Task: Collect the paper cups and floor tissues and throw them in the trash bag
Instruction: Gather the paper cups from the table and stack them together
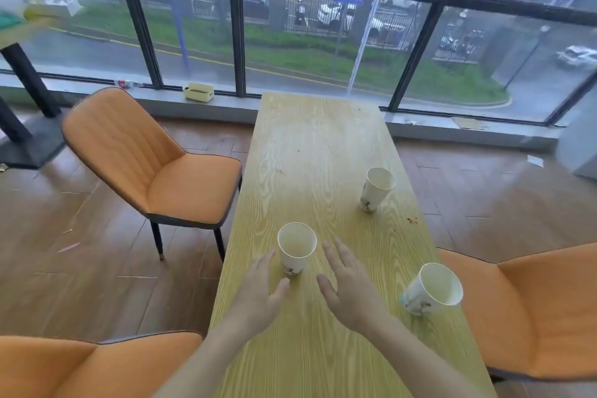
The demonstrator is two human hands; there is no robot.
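Note:
Three white paper cups stand upright on a long light-wood table (310, 145). The nearest cup (296, 249) sits toward the table's left side, a second cup (376, 189) is farther back on the right, and a third cup (431, 289) stands by the right edge. My left hand (258, 294) is open just left of the nearest cup, fingers spread, not touching it. My right hand (350, 287) is open just right of that cup, also apart from it. A white tissue (535, 161) lies on the floor at the far right. No trash bag is in view.
Orange chairs stand to the left (151, 168), at the near left (93, 365) and at the right (533, 310) of the table. A dark table pedestal (29, 113) is far left. A yellow box (198, 92) and a bottle (127, 83) sit on the window sill.

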